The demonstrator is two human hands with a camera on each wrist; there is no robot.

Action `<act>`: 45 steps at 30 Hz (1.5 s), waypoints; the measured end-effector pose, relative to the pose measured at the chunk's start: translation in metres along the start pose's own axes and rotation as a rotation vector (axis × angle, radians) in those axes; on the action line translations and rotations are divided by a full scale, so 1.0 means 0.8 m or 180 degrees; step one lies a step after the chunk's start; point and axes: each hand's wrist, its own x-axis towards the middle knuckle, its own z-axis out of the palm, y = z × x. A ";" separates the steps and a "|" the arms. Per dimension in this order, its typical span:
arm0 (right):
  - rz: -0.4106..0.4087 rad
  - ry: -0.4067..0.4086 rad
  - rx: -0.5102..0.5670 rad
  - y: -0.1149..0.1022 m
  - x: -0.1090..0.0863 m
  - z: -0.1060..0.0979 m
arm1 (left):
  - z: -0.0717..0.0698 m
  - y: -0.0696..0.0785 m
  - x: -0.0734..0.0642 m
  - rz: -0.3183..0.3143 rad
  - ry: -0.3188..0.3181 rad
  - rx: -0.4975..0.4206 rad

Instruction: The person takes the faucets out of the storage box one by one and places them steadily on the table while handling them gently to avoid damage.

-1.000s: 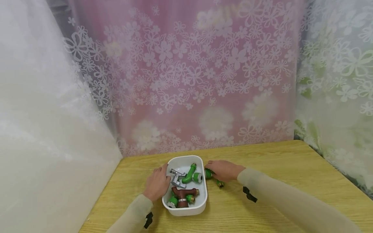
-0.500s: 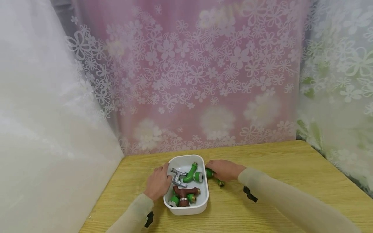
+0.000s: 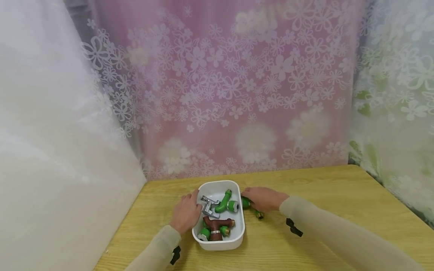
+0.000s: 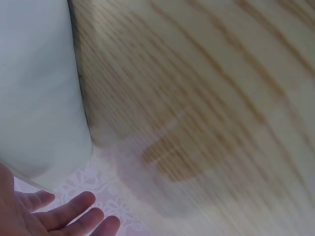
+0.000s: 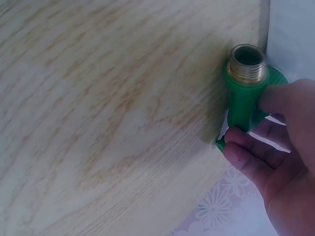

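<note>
My right hand [image 3: 266, 198] grips a green tap [image 5: 241, 105] just outside the right wall of a white plastic tub [image 3: 222, 245]. In the right wrist view the thumb and fingers close round its body, and its brass threaded end faces the camera. My left hand [image 3: 185, 213] rests against the tub's left rim, its fingers [image 4: 74, 209] fairly straight in the left wrist view. Inside the tub lie a chrome tap [image 3: 211, 210], a green tap with a round knob [image 3: 223, 202] and a brown tap [image 3: 215, 225] lying over more green fittings [image 3: 204, 234].
The tub stands on a wood-grain table [image 3: 305, 226]. A pink flowered curtain [image 3: 217, 94] hangs behind the table's back edge. White sheeting [image 3: 68, 150] closes the left side, and a pale flowered curtain [image 3: 400, 131] hangs at the right.
The whole head view has shifted slightly, so the tub and hands appear a little further right. Both hands keep their places at the tub and the green tap.
</note>
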 end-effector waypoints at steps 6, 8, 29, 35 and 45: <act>-0.0011 0.0021 -0.0031 0.003 0.001 0.000 | 0.003 0.000 0.002 0.0041 0.0106 0.0045; -0.0036 0.0006 -0.0031 0.004 0.001 0.001 | 0.002 0.000 0.002 0.0035 0.0081 0.0037; -0.0244 0.0361 -0.0390 -0.013 -0.011 -0.033 | 0.003 -0.001 0.000 0.0027 0.0043 -0.0004; -0.0472 0.0521 -0.0615 -0.033 -0.014 -0.054 | 0.003 -0.002 0.001 0.0019 -0.0016 -0.0044; -0.1091 0.0541 -0.1225 -0.084 -0.002 -0.070 | 0.002 -0.003 -0.002 0.0059 0.0023 -0.0073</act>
